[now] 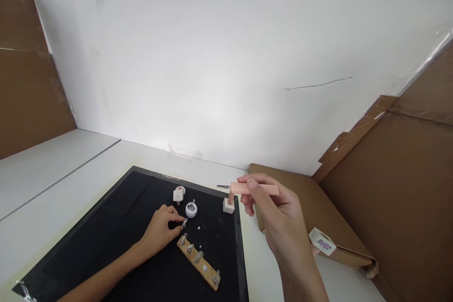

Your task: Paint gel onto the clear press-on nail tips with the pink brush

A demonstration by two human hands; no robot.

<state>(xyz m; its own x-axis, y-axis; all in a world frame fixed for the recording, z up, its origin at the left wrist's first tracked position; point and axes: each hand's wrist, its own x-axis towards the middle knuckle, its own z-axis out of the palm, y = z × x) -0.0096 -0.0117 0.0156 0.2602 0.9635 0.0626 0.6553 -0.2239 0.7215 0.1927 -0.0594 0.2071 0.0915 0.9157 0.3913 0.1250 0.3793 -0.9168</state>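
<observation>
Between the thumb and fingers of my right hand (pixel 271 205) is a peach brush cap (pixel 255 188), its dark bristle tip pointing left. Below the cap stands a small square bottle (pixel 229 205) with a peach neck or cap. My left hand (pixel 164 226) pinches a small shiny piece (pixel 184 223) at its fingertips, low over the black mat (pixel 141 236). A round white jar (pixel 191 209) sits just beyond those fingertips, with a whitish square bottle (pixel 178 196) behind it. Nearer, a wooden strip (pixel 198 262) carries several clear, shiny pieces.
A flat cardboard box (pixel 300 188) lies to the right, behind my right hand. Another white bottle (pixel 322 241) with a purple mark is by my right wrist. Cardboard panels (pixel 406 174) stand at both sides, and a white wall (pixel 212 56) rises behind the table.
</observation>
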